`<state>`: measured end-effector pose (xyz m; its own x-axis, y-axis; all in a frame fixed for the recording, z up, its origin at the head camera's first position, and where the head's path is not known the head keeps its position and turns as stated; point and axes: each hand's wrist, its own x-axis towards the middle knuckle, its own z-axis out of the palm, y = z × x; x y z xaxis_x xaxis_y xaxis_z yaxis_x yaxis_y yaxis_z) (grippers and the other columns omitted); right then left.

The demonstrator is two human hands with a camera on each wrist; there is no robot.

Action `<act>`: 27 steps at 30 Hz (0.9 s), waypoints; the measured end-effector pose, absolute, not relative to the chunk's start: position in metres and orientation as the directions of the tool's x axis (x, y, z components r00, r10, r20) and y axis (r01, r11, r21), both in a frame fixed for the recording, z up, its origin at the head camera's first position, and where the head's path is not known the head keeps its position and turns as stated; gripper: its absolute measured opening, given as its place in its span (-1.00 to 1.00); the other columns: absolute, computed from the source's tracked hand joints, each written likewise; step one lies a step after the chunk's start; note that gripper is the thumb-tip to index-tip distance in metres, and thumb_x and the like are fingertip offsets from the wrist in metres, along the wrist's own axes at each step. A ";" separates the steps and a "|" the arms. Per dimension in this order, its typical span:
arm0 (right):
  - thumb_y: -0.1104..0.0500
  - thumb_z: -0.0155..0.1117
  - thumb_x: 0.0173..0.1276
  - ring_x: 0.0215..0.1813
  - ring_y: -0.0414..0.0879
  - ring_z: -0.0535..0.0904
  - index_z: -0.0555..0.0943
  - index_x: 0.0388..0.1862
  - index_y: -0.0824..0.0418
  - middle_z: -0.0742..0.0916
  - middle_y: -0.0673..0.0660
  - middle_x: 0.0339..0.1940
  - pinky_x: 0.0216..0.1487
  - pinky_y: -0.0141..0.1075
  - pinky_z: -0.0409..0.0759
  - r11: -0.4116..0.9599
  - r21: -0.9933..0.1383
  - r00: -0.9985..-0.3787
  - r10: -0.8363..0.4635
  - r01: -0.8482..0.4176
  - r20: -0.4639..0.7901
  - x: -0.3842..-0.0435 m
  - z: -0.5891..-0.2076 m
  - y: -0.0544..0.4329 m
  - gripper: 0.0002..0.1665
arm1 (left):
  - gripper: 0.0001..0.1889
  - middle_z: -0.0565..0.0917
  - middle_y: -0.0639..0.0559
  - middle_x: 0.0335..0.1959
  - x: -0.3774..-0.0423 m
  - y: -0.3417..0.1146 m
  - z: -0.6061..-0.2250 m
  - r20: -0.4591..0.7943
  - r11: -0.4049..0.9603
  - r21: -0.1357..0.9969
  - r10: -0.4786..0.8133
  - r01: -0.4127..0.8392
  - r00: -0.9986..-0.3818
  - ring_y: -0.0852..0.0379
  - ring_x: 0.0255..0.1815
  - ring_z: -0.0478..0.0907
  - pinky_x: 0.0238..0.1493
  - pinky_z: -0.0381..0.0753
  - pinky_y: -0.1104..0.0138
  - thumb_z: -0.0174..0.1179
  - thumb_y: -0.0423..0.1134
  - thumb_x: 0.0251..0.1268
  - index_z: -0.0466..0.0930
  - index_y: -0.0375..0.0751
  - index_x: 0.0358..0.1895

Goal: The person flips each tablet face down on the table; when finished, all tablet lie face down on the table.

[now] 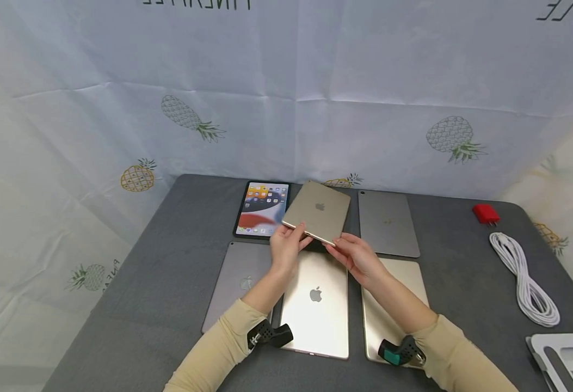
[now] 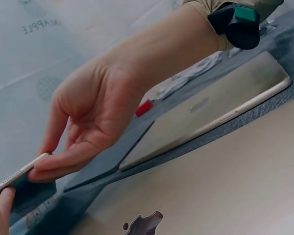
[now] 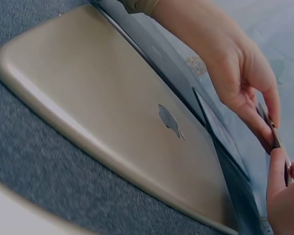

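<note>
A small gold tablet (image 1: 321, 206) is tilted up off the table, its apple-marked back showing. My left hand (image 1: 284, 249) pinches its near left corner between thumb and fingers. At the near right corner my right hand (image 1: 358, 260) pinches the edge. In the left wrist view the held tablet (image 2: 18, 175) appears edge-on, with a row of small holes along that edge. Below the hands lies a larger gold tablet (image 1: 315, 321), back up. A grey tablet (image 1: 237, 277) is left of it, and another gold tablet (image 1: 399, 288) lies partly under the right forearm.
Back left, a tablet with its screen lit (image 1: 263, 209) lies face up. A dark grey tablet (image 1: 387, 223) lies back right. Along the right side are a red plug adapter (image 1: 485, 213), a coiled white cable (image 1: 525, 280) and a white stand (image 1: 565, 354). A pineapple-print cloth (image 1: 296, 130) hangs behind.
</note>
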<state>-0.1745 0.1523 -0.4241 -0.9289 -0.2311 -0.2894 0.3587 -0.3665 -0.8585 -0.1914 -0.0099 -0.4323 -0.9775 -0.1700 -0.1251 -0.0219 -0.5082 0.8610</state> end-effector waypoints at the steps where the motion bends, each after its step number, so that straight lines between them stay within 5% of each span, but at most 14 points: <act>1: 0.43 -0.16 0.54 -0.12 -0.23 0.67 0.01 0.41 0.62 0.53 0.22 -0.03 0.08 -0.46 0.53 -0.353 -0.866 -0.930 -0.230 0.353 -0.285 -0.175 -0.424 0.154 -0.44 | -0.68 0.62 -0.28 -0.11 -0.191 -0.009 -0.433 -0.135 -0.517 0.855 -0.157 -0.035 -0.978 0.05 -0.15 0.65 -0.16 0.68 0.22 0.11 -0.50 0.35 0.43 -0.58 0.11; 7: 0.41 -0.19 0.54 -0.11 -0.26 0.65 -0.22 0.50 0.55 0.26 0.49 0.32 0.10 -0.46 0.51 -0.299 -0.888 -0.928 -0.235 0.351 -0.288 -0.176 -0.424 0.165 -0.30 | -0.71 0.57 -0.20 -0.19 -0.188 -0.007 -0.436 -0.194 -0.558 0.822 -0.089 -0.112 -0.977 -0.02 -0.07 0.64 -0.09 0.65 0.23 0.05 -0.56 0.35 0.36 -0.59 0.10; 12: 0.41 -0.21 0.54 -0.12 -0.28 0.64 -0.27 0.51 0.51 0.08 0.51 0.44 0.11 -0.47 0.50 -0.291 -0.880 -0.920 -0.238 0.375 -0.313 -0.176 -0.424 0.170 -0.28 | -0.72 0.54 -0.19 -0.21 -0.187 -0.006 -0.440 -0.219 -0.556 0.818 -0.061 -0.149 -0.974 -0.05 -0.06 0.63 -0.08 0.65 0.25 0.04 -0.58 0.35 0.34 -0.60 0.08; 23: 0.40 -0.13 0.54 -0.18 -0.32 0.66 -0.15 0.50 0.54 0.19 0.51 0.41 0.05 -0.46 0.55 -0.221 -0.905 -0.927 -0.186 0.363 -0.327 -0.181 -0.432 0.175 -0.30 | -0.75 0.53 -0.18 -0.18 -0.187 -0.014 -0.445 -0.272 -0.516 0.824 0.003 -0.234 -0.962 0.10 -0.17 0.62 0.04 0.59 0.28 0.02 -0.55 0.37 0.37 -0.61 0.05; 27: 0.38 -0.11 0.54 -0.19 -0.34 0.65 -0.13 0.51 0.52 0.20 0.51 0.42 0.04 -0.48 0.55 -0.192 -0.911 -0.926 -0.180 0.364 -0.332 -0.183 -0.432 0.179 -0.30 | -0.60 0.50 -0.37 0.07 -0.188 -0.024 -0.444 -0.267 -0.469 0.850 0.010 -0.240 -0.964 0.00 0.00 0.59 0.12 0.54 0.26 -0.02 -0.55 0.35 0.29 -0.65 0.23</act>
